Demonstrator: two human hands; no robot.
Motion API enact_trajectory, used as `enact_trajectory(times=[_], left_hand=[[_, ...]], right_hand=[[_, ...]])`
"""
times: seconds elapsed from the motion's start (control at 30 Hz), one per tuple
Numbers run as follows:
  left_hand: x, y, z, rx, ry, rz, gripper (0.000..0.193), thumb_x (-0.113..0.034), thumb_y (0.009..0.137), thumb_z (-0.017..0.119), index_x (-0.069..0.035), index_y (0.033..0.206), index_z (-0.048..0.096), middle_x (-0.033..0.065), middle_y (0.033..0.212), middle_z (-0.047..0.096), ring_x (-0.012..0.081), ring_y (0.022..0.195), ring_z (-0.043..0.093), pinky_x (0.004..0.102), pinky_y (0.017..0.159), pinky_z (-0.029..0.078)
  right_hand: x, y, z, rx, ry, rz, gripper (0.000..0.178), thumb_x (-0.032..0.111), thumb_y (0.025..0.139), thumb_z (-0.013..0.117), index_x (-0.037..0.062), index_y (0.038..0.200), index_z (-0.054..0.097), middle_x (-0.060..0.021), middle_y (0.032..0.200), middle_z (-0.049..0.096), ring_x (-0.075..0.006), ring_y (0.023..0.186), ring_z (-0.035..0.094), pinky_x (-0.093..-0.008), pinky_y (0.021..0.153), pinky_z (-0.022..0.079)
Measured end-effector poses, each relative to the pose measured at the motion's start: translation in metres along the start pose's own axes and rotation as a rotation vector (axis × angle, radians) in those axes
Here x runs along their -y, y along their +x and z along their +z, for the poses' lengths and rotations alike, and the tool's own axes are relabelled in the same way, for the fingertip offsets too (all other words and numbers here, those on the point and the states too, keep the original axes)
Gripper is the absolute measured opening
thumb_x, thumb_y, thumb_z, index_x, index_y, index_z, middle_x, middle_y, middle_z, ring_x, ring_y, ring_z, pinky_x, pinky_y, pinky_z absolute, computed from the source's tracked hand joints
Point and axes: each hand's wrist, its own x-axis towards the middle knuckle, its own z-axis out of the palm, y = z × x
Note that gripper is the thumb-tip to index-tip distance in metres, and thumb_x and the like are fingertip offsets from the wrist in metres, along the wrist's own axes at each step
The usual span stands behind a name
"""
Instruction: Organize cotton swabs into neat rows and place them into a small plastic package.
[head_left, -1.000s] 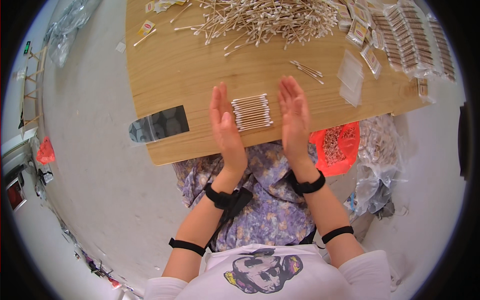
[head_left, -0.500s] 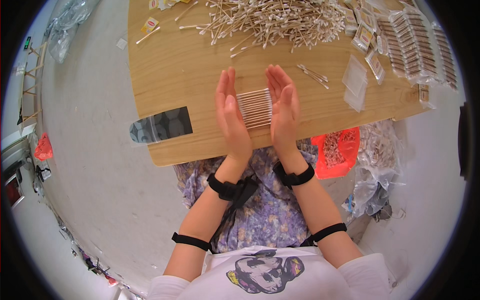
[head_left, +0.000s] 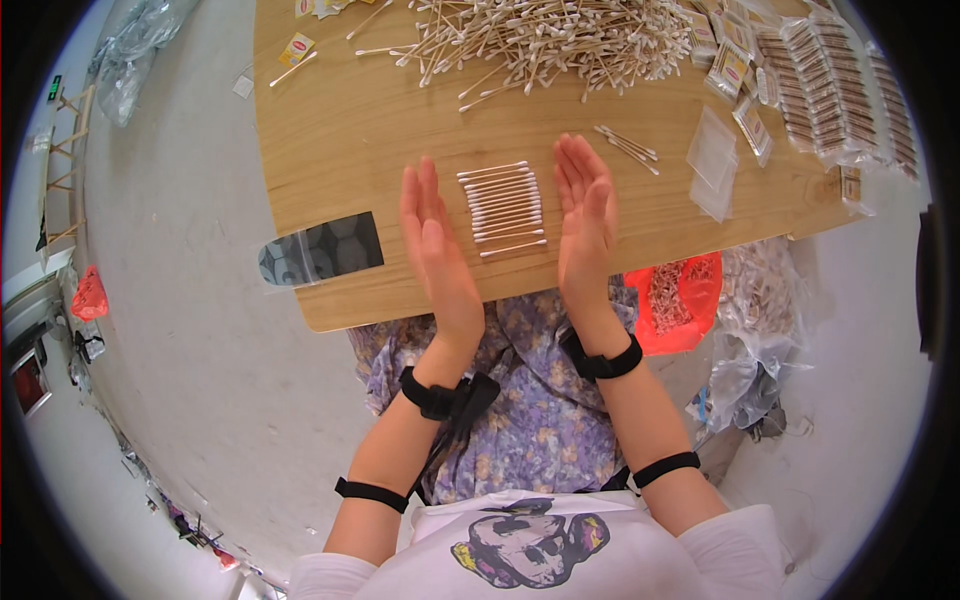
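A row of cotton swabs (head_left: pixel 503 203) lies flat on the wooden table, side by side with their tips to left and right. The nearest swab lies a little apart from the others. My left hand (head_left: pixel 438 250) stands on edge just left of the row, fingers stretched out, not touching it. On the other side my right hand (head_left: pixel 585 220) is held the same way, palm facing the swabs, with a small gap between. Neither hand holds anything.
A big heap of loose cotton swabs (head_left: pixel 560 45) covers the far table. A few swabs (head_left: pixel 628 148) and clear bags (head_left: pixel 712 165) lie right of my hands, packed swab bundles (head_left: pixel 825 85) beyond. A dark patterned pouch (head_left: pixel 325 250) rests left. A red bag (head_left: pixel 685 300) hangs below the edge.
Both hands have moved apart, away from the swab row they were pressed against. The row now lies free, slightly uneven, with the nearest swab separated from the rest.
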Motion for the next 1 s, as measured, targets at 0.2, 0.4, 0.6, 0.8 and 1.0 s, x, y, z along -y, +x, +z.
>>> enact_trajectory(times=[0.2, 0.4, 0.6, 0.8, 1.0], left_hand=[[0.013, -0.014, 0.009, 0.025, 0.027, 0.097, 0.062, -0.031, 0.106, 0.036, 0.001, 0.157, 0.020, 0.0182, 0.164, 0.026, 0.0248, 0.154, 0.018, 0.0380, 0.126, 0.012], [0.005, 0.013, 0.006, 0.032, -0.029, 0.033, 0.062, -0.035, 0.107, 0.034, -0.002, 0.158, 0.022, 0.0171, 0.165, 0.024, 0.0248, 0.154, 0.018, 0.0396, 0.126, 0.009], [0.004, 0.034, 0.006, 0.097, 0.031, 0.055, 0.062, -0.041, 0.109, 0.030, -0.002, 0.157, 0.026, 0.0176, 0.163, 0.029, 0.0256, 0.154, 0.019, 0.0402, 0.126, 0.009], [0.017, 0.036, -0.010, 0.299, 0.045, 0.072, 0.064, -0.044, 0.109, 0.029, 0.000, 0.156, 0.027, 0.0192, 0.162, 0.029, 0.0271, 0.154, 0.019, 0.0408, 0.126, 0.010], [-0.004, 0.013, 0.015, 0.130, 0.052, -0.005, 0.065, -0.045, 0.109, 0.030, 0.000, 0.155, 0.028, 0.0195, 0.162, 0.029, 0.0272, 0.154, 0.019, 0.0410, 0.126, 0.010]], right_hand=[[-0.014, -0.007, 0.018, -0.009, 0.008, -0.038, 0.066, 0.045, 0.109, 0.039, -0.0077, 0.148, 0.034, -0.0220, 0.153, 0.039, -0.0313, 0.145, 0.036, -0.0414, 0.122, 0.025], [-0.008, 0.016, 0.016, 0.012, 0.125, 0.028, 0.071, 0.052, 0.107, 0.039, -0.0056, 0.149, 0.033, -0.0212, 0.153, 0.039, -0.0309, 0.146, 0.035, -0.0422, 0.123, 0.024], [-0.009, 0.028, 0.014, 0.060, 0.129, 0.030, 0.072, 0.053, 0.107, 0.036, -0.0053, 0.148, 0.035, -0.0214, 0.152, 0.041, -0.0295, 0.145, 0.037, -0.0410, 0.122, 0.027], [-0.008, 0.016, 0.013, 0.127, 0.111, 0.092, 0.073, 0.054, 0.107, 0.034, -0.0054, 0.149, 0.033, -0.0212, 0.154, 0.039, -0.0290, 0.147, 0.035, -0.0404, 0.123, 0.026], [-0.003, 0.010, 0.009, 0.145, 0.055, 0.037, 0.073, 0.054, 0.107, 0.034, -0.0053, 0.149, 0.033, -0.0199, 0.154, 0.039, -0.0286, 0.147, 0.035, -0.0405, 0.124, 0.024]])
